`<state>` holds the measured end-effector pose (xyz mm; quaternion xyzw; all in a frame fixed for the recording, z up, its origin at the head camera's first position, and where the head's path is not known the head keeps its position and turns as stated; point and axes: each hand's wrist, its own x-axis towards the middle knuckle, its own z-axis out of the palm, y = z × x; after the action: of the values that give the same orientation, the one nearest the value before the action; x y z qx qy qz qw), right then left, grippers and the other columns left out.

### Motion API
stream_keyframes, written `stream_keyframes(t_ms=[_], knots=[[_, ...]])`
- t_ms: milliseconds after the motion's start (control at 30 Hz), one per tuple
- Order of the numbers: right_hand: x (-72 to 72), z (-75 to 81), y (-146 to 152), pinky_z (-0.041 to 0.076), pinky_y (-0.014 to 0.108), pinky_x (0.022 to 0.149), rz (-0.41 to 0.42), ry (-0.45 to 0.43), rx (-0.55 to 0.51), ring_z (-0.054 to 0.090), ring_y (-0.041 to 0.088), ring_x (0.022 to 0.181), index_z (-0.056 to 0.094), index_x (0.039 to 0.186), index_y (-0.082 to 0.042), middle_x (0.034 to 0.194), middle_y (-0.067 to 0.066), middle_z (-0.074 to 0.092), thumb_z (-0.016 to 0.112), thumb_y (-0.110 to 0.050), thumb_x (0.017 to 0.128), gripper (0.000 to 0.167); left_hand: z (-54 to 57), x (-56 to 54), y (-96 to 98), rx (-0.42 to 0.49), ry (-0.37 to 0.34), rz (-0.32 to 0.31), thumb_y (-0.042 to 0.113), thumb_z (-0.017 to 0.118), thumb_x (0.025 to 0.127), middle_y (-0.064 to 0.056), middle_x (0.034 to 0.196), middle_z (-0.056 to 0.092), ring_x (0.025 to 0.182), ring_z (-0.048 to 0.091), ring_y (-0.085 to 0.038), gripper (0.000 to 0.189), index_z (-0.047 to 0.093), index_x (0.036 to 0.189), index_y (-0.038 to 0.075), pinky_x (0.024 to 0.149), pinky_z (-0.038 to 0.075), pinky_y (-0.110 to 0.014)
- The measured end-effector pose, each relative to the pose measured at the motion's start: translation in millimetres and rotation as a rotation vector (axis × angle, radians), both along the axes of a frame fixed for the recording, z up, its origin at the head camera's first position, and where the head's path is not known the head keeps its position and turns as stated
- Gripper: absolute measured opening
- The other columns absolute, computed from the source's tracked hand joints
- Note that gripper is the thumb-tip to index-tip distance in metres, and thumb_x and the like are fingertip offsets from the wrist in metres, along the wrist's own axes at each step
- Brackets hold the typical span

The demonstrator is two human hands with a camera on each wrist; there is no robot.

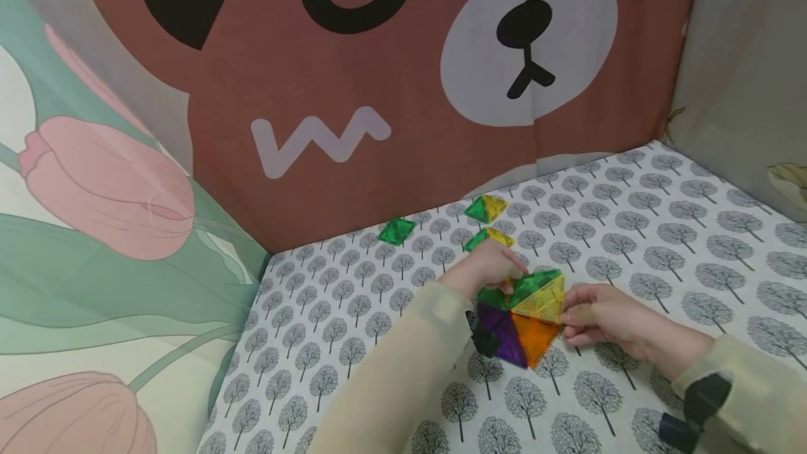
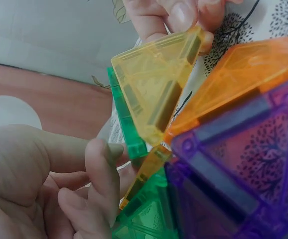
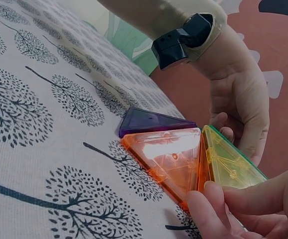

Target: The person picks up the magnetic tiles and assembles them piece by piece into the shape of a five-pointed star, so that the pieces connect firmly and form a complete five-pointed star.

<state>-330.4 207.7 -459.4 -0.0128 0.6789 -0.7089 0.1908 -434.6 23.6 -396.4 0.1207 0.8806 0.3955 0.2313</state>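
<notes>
Translucent triangular magnetic tiles form a many-coloured cluster between the two hands. My right hand [image 1: 602, 317] pinches the outer edge of a yellow tile [image 3: 231, 162] between thumb and fingers. In the left wrist view this yellow tile slants beside an orange tile [image 2: 233, 79] and a purple tile [image 2: 223, 164]. My left hand [image 1: 488, 268] is at the cluster's far left side, with curled fingers at the edge of a green tile [image 2: 126, 117] that adjoins the yellow one. A narrow amber tile [image 2: 149, 169] and another green tile [image 2: 146, 214] lie close below those fingers.
Farther back on the tree-print cloth [image 1: 353, 314] are a green diamond-shaped piece [image 1: 397, 231] and a green-and-yellow piece [image 1: 485, 209]. Another green-and-yellow piece [image 1: 498, 235] sits just behind the left hand. A bear-print curtain [image 1: 353, 195] borders the surface at the back.
</notes>
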Motion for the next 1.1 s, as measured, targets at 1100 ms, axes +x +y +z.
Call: stream_keyframes(t_ms=[1100], knots=[[2.8,-4.7,-4.6,0.061,0.040,0.069,-0.066,0.022,0.105,0.067,0.026,0.072,0.057,0.107,0.012,0.083,0.018,0.063,0.065,-0.002,0.090,0.023,4.2,6.0,2.2,-0.011,-0.071,-0.074,0.014,0.063,0.098,-0.007,0.086,0.071,0.048,0.060,-0.019,0.017,0.077,0.095,0.003,0.039,0.036,-0.024]])
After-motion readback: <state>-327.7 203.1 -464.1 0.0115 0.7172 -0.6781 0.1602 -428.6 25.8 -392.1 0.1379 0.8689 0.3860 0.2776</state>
